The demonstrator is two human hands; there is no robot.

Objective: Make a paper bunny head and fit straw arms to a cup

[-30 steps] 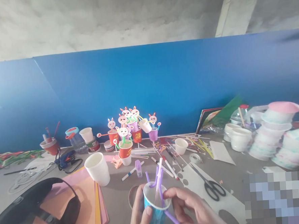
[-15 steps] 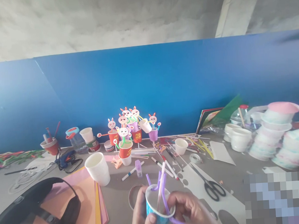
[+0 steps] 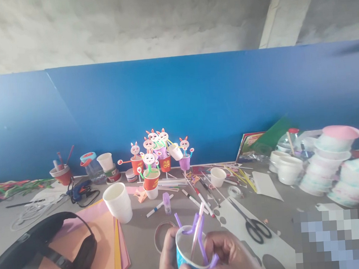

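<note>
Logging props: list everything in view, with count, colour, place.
Blue cup: one, blue, bottom centre
Straws: several, mostly purple, in blue cup
Rabbit figures: six, mixed colours, back centre
White cups: several, white, scattered
Painted cups: two stacks, pastel, right
Scissors: one pair, black, right
Tape: one roll, clear, right of centre
Markers: several, mixed, centre
Corded tool: one, blue, left
Bottles: at least two, clear, back
Likely headset: one, black, front left
Paper: several sheets, mixed, left
Panel: one, blue, behind
Small bits: many, mixed, unlisted
Left grip: one, around blue cup
Right grip: one, at cup rim
</note>
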